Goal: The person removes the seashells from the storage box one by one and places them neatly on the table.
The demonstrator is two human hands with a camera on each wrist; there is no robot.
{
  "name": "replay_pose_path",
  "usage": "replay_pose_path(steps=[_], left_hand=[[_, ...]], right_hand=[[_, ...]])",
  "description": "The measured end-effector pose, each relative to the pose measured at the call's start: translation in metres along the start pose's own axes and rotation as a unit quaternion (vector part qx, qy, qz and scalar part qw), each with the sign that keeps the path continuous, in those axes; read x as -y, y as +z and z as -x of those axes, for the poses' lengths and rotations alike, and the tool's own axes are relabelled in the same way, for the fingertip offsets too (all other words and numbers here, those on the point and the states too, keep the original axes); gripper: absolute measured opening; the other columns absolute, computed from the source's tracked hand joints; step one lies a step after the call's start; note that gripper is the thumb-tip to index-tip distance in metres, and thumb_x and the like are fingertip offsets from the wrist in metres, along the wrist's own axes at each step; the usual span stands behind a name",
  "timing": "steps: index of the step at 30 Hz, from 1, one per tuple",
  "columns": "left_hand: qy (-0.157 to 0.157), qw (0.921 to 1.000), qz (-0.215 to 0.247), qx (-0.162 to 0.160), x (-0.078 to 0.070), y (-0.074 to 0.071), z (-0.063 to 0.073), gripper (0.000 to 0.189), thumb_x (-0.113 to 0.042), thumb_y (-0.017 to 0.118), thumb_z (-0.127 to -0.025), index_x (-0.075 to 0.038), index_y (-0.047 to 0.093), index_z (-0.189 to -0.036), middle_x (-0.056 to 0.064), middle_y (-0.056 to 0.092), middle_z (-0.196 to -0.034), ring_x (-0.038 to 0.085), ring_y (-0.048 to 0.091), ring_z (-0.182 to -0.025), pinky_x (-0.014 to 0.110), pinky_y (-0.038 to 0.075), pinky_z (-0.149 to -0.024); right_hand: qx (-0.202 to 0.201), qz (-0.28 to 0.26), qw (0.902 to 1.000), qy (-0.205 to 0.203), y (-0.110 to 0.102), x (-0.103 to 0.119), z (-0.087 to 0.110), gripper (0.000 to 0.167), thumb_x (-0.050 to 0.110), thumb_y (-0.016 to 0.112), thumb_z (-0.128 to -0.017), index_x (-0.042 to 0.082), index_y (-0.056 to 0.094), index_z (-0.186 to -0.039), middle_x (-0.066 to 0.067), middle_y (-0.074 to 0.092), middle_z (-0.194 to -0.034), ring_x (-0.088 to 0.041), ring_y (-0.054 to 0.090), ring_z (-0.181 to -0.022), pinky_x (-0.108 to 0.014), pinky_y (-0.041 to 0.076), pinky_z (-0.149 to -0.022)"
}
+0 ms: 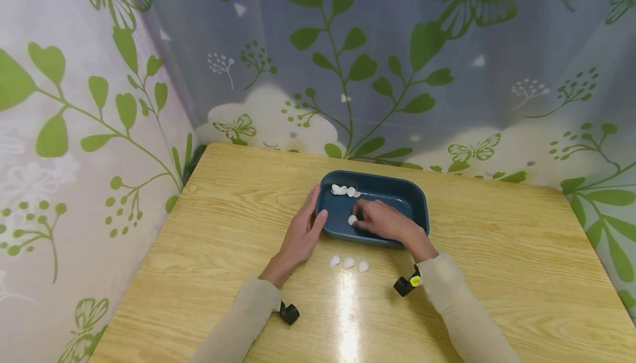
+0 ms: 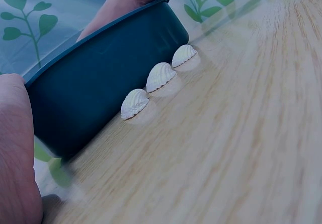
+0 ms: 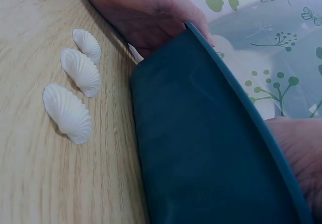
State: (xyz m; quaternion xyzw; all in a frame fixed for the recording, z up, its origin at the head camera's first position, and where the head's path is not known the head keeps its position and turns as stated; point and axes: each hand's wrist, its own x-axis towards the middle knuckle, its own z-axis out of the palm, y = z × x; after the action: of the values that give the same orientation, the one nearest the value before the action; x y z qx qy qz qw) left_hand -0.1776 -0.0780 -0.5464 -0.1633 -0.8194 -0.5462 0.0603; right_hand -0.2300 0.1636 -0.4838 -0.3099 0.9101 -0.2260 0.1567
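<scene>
Reaching into a blue tub, the right hand pinches one white shell with bent fingers, low down by the tub floor. The left hand is not gripping; its fingers lie mostly straight along the tub's left end, with the thumb by the near rim.

Past the right fingers, near the far wall, a little bunch of shells sits inside the tub (they bunch up, so I can't count them for sure). Nearer the body than the right fingers, outside the tub, three shells lie in a row on the bench. So the job looks part done to me: some shells are in, three are out, and one is in the fingers. I can't tell if shells are going in or coming out.

The tub's near wall stands between the right fingers and the three shells, so a hand has to go over that rim to get across. Bare tub floor gives room just left of the right fingers. Left of the left fingers, plain wood runs to the bench's side edge. Beyond both hands, the bench ends by a leafy cloth.
</scene>
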Motion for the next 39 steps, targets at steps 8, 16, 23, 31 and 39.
replay_pose_path(steps=[8,16,23,31,39], left_hand=[[0.002,1.0,-0.002,0.001,0.001,0.001,0.0,0.063,-0.037,0.041,-0.114,-0.017,0.017,-0.169,0.009,0.019,-0.174,0.015,0.015,-0.16,0.042,0.019,-0.129],[0.005,1.0,0.0,0.003,0.001,0.001,0.0,0.064,-0.038,0.041,-0.114,-0.015,0.018,-0.169,0.009,0.019,-0.174,0.016,0.015,-0.16,0.044,0.02,-0.129],[0.007,1.0,0.0,0.001,0.002,0.001,0.001,0.063,-0.036,0.042,-0.114,-0.018,0.017,-0.169,0.01,0.019,-0.174,0.017,0.015,-0.16,0.046,0.02,-0.129],[0.004,1.0,0.0,0.003,0.003,0.001,0.0,0.064,-0.037,0.041,-0.114,-0.016,0.017,-0.169,0.008,0.018,-0.175,0.012,0.013,-0.16,0.041,0.017,-0.13],[0.007,1.0,0.003,0.001,0.004,0.001,0.001,0.063,-0.036,0.042,-0.114,-0.017,0.018,-0.169,0.008,0.018,-0.175,0.011,0.013,-0.159,0.041,0.018,-0.13]], right_hand=[[-0.006,-0.022,0.9997,-0.004,-0.004,0.002,0.008,0.023,0.02,0.07,-0.103,0.004,0.066,-0.119,0.004,0.054,-0.07,-0.009,0.048,-0.058,-0.026,0.04,-0.056],[-0.024,-0.029,0.9992,-0.013,-0.014,0.013,0.024,0.022,0.021,0.068,-0.104,0.006,0.064,-0.12,0.005,0.051,-0.068,-0.008,0.044,-0.055,-0.026,0.041,-0.056],[-0.04,-0.009,0.9987,-0.029,-0.02,0.029,0.045,0.024,0.022,0.068,-0.104,0.006,0.063,-0.121,0.008,0.049,-0.069,-0.006,0.043,-0.053,-0.025,0.041,-0.054],[-0.059,-0.004,0.9977,-0.034,-0.013,0.045,0.069,0.024,0.019,0.07,-0.103,0.005,0.062,-0.121,0.01,0.044,-0.067,-0.001,0.037,-0.053,-0.022,0.036,-0.052],[-0.056,-0.014,0.9973,-0.045,0.006,0.054,0.091,0.02,0.016,0.07,-0.102,0.008,0.062,-0.119,0.014,0.04,-0.067,0.002,0.033,-0.055,-0.02,0.034,-0.053]])
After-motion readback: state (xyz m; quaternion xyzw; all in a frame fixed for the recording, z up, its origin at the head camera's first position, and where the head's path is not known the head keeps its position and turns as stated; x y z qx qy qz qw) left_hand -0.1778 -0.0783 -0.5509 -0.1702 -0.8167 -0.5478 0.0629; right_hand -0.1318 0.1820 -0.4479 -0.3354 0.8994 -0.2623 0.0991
